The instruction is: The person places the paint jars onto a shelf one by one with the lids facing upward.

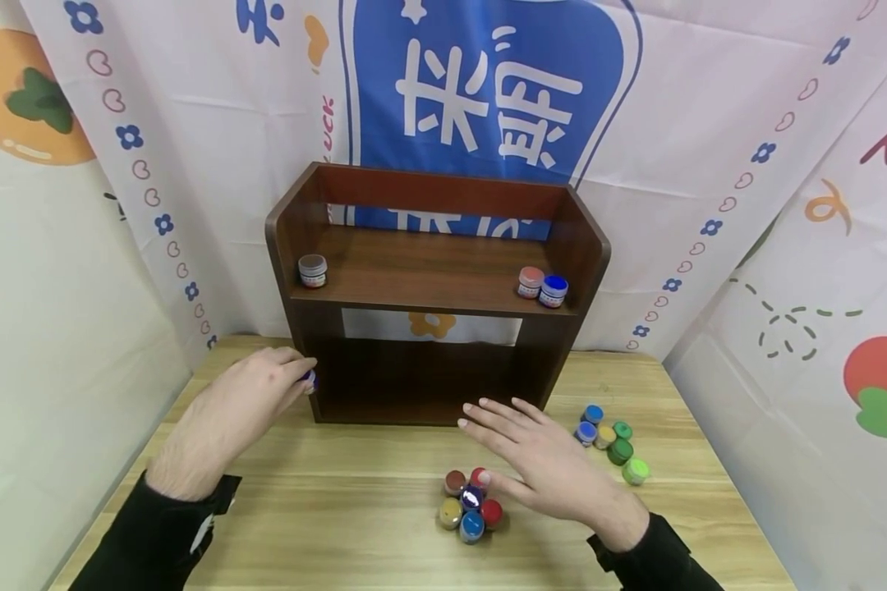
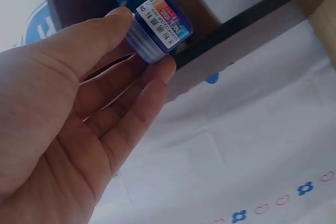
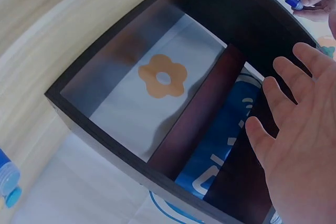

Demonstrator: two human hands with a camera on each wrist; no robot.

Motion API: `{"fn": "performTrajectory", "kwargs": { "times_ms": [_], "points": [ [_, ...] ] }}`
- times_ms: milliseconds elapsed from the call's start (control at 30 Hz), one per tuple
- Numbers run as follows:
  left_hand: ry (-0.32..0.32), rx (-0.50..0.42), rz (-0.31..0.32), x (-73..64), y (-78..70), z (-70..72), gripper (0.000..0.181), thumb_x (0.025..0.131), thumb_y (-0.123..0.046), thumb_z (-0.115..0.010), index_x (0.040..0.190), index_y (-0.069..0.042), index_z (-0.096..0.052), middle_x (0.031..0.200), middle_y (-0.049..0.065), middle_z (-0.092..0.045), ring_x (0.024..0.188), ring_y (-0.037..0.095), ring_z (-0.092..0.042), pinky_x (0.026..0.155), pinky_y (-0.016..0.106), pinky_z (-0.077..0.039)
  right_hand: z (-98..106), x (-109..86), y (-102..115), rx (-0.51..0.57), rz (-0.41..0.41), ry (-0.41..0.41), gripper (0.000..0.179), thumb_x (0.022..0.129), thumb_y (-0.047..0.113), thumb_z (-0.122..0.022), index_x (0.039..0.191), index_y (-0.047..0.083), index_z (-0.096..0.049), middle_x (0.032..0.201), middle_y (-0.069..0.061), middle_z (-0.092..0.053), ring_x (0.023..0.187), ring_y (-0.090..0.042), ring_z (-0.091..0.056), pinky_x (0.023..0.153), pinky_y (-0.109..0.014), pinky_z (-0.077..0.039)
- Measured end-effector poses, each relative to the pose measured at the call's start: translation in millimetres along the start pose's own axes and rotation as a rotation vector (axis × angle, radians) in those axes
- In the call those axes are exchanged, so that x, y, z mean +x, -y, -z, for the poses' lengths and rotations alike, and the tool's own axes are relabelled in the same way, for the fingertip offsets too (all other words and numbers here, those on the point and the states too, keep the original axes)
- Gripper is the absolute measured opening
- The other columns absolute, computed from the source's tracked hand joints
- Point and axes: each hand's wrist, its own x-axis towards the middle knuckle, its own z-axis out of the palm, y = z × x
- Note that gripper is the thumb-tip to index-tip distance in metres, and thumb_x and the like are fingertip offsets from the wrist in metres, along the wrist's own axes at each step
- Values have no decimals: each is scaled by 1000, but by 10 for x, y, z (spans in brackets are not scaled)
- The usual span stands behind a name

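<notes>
My left hand (image 1: 247, 406) pinches a small paint jar (image 2: 160, 27) with a dark blue cap between thumb and fingertips, beside the left side of a dark brown wooden shelf (image 1: 414, 308). The jar's printed label faces the left wrist camera; in the head view the fingers cover most of it. My right hand (image 1: 543, 464) has its fingers stretched out and holds nothing, in front of the shelf's lower right. Just left of it stands a cluster of paint jars, among them a yellow jar (image 1: 451, 515), a blue jar (image 1: 471, 528) and a red jar (image 1: 491, 514). The thumb overlaps another red jar; contact is unclear.
On the upper board, a grey-lidded jar (image 1: 313, 271) stands at left; a pink-lidded jar (image 1: 530, 281) and a blue-lidded jar (image 1: 553, 290) stand at right. More jars, including a light green jar (image 1: 636, 471), sit on the table (image 1: 325, 509) at right. Printed cloth (image 1: 251, 164) hangs around.
</notes>
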Motion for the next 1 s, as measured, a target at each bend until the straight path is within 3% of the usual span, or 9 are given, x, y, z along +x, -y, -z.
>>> {"fn": "performTrajectory", "kwargs": {
  "times_ms": [300, 633, 1000],
  "points": [
    [-90, 21, -49, 161, -128, 220, 30, 107, -8, -86, 133, 6, -82, 120, 19, -85, 111, 40, -82, 95, 54, -74, 138, -30, -60, -51, -25, -26, 71, 121, 65, -51, 185, 34, -40, 191, 9, -42, 179, -23, -42, 147, -60, -38],
    [-65, 32, -23, 322, -256, 521, 40, 109, -13, -85, 146, 2, -78, 132, 20, -83, 123, 39, -80, 103, 53, -73, 267, -52, -113, -52, -56, -45, 74, 121, 68, -50, 185, 35, -38, 193, 11, -39, 180, -21, -39, 148, -60, -36],
    [-86, 28, -50, 528, -334, 715, 43, 110, -13, -83, 150, 0, -76, 136, 21, -82, 127, 39, -77, 107, 55, -72, 365, -70, -154, -81, -40, -100, 75, 121, 67, -50, 186, 33, -37, 192, 7, -40, 180, -25, -40, 147, -62, -37]
  ]
}}
